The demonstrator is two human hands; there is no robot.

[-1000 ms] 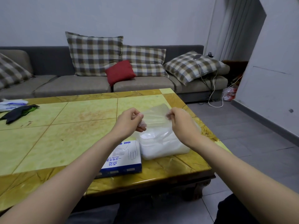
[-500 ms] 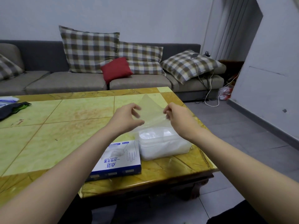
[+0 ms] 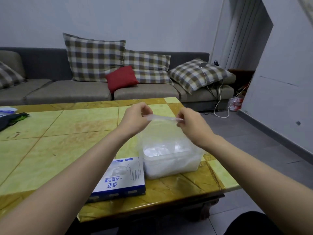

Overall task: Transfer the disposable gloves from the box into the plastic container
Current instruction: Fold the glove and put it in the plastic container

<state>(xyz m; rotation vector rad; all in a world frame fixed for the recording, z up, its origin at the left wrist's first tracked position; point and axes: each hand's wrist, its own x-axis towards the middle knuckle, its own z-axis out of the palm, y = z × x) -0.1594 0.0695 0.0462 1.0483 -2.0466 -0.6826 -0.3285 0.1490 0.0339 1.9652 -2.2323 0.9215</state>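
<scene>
While hands (image 3: pixel 135 118) (image 3: pixel 191 123) pinch it, glove (image 3: pixel 161 118) (clear) hangs.

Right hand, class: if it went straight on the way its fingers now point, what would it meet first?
Probably the left hand: the right hand points along the clear glove that both pinch taut above the plastic container. Depth is uncertain.

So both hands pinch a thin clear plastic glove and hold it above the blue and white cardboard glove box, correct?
No: in the head view the left hand and right hand pinch the thin clear plastic glove above the translucent plastic container; the blue and white cardboard glove box lies beside it.
</scene>
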